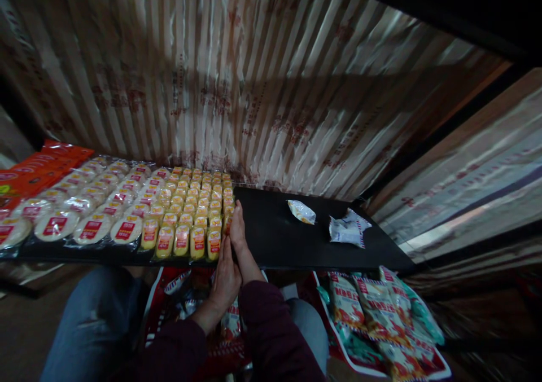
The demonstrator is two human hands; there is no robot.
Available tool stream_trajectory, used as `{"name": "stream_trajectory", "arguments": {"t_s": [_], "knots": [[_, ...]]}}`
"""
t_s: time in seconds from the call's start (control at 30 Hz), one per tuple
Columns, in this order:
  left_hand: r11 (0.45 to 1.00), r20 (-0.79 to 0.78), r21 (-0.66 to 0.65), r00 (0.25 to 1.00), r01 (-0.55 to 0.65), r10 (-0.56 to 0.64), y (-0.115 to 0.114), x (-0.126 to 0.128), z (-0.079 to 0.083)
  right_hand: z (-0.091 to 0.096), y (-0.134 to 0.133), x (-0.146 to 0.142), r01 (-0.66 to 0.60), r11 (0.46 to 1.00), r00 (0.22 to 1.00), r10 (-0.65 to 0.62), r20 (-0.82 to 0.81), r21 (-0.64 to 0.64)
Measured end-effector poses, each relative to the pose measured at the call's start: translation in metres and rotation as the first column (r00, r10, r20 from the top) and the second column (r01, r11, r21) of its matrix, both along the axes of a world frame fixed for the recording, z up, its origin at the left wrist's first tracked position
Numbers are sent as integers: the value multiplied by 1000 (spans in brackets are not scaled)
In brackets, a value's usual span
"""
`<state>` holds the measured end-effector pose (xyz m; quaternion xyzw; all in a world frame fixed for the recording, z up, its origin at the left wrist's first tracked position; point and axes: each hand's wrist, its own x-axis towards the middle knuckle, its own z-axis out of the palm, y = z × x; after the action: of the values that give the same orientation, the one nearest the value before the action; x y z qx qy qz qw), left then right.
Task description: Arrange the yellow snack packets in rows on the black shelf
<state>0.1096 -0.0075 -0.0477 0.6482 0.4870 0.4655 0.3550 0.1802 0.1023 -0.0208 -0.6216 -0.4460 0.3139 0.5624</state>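
Small yellow wrapped cakes [198, 242] with red labels stand in tight rows on the black shelf [271, 241]. My right hand [237, 229] lies along the right side of the last row, fingers straight and flat against the packs. Just in front of it and touching it, my left hand [226, 277] has its fingers stretched out towards the front end of that row. Neither hand is wrapped round a pack, though the palm sides are partly hidden. Left of the yellow cakes are rows of larger round white wrapped cakes [127, 229].
Orange-red packs [42, 170] lie at the far left. Two white packets, a small one [301, 211] and a crumpled one [349, 228], sit on the shelf's right part. Below are a red basket [153, 308] and another basket [345, 355] with snack bags. Printed sheeting [254, 88] backs the shelf.
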Motion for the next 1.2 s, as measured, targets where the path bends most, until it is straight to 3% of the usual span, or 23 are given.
{"name": "stream_trajectory", "arguments": {"t_s": [0.23, 0.47, 0.7, 1.2], "knots": [[999, -4, -32, 1000, -5, 5, 0, 0, -2, 2, -2, -1, -27, 999, 989, 29, 148, -19], [999, -21, -17, 999, 27, -28, -1, -2, 3, 1, -14, 3, 101, 995, 992, -101, 81, 10], [996, -59, 40, 995, 80, -77, -12, -5, 6, 2, -36, 8, 128, 992, 988, -129, 79, 23], [997, -74, 41, 995, 66, -63, -11, -7, 12, 3, -54, 6, -8, 1000, 986, 6, 165, 13]]}}
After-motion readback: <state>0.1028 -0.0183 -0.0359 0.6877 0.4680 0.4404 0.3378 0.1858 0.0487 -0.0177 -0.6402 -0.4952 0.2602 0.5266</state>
